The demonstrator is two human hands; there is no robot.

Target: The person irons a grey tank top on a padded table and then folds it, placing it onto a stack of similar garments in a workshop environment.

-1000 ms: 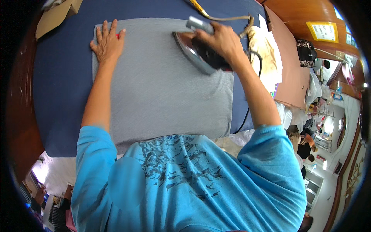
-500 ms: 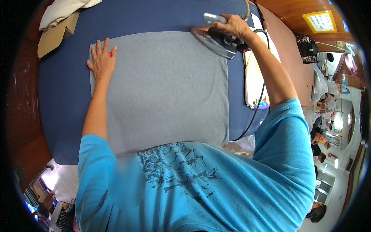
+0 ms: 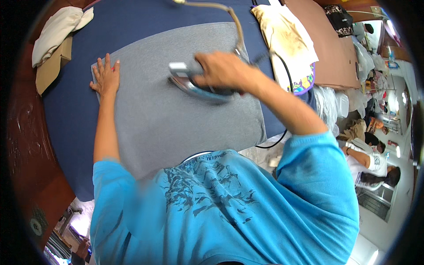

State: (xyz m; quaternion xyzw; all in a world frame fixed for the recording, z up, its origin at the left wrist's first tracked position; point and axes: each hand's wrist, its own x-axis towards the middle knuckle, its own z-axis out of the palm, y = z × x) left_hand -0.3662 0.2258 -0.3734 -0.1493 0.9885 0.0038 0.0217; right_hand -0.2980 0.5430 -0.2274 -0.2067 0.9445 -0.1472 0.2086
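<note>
A grey cloth lies spread out on the dark blue ironing surface, its near end reaching my shirt. At its far left corner, my left hand rests flat with the fingers spread. Something small and red shows beside the thumb. My right hand is wrapped round the handle of an iron, slightly blurred by motion. The iron stands on the upper middle of the cloth, its sole mostly hidden. A tan hose and a black cord run near my right wrist.
At the far left sits an open cardboard box with a white cloth on it. A cream cloth with a flowered, purple-edged piece lies to the right, beside a brown table. Other people are at the right.
My right hand has moved the iron from the cloth's far right corner leftward and nearer, onto its middle. My left hand stays flat at the left corner. The view has turned slightly.
</note>
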